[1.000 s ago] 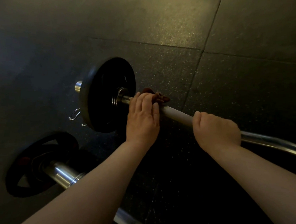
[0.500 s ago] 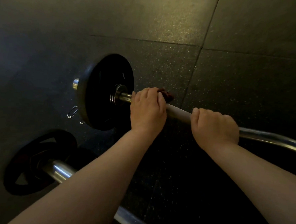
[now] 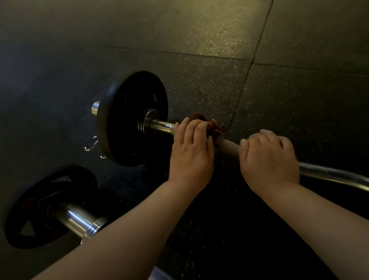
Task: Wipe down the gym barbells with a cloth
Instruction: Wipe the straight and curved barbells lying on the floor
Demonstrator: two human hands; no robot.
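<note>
Barbell point(image 3: 229, 145) runs left to right across mid-frame, low over the floor point(image 3: 206, 34), both hands on its shaft. Shaft bends downward at far right edge.

Cloth point(image 3: 198, 117): reddish-brown, bunched up on the shaft, a short way inboard of the collar point(image 3: 147, 120). Most of it is hidden under the fingers; folds stick out above and to the right of them.

Left hand point(image 3: 191, 153): fingers curled over the top of the cloth and the shaft beneath, clamping the cloth onto the metal. Thumb not visible.

Right hand point(image 3: 268, 159): closed fist wrapped round bare shaft, just right of the left hand. Short stretch of pale shaft shows between the two hands; they don't touch.

Left end: one black plate point(image 3: 135, 116) on the sleeve, upright, ringed chrome collar against its inner face, chrome sleeve stub point(image 3: 95, 108) poking out the far side. Wire spring clip point(image 3: 92, 143) lies loose on the floor just left of the plate's lower edge.

Second barbell point(image 3: 79, 220) at lower left, nearer the camera: thick chrome sleeve, dark plate with cut-out grips point(image 3: 47, 205), shaft passing under the left forearm.

Floor is dark speckled rubber tile, seams point(image 3: 254, 62) visible. Lighting dim.
</note>
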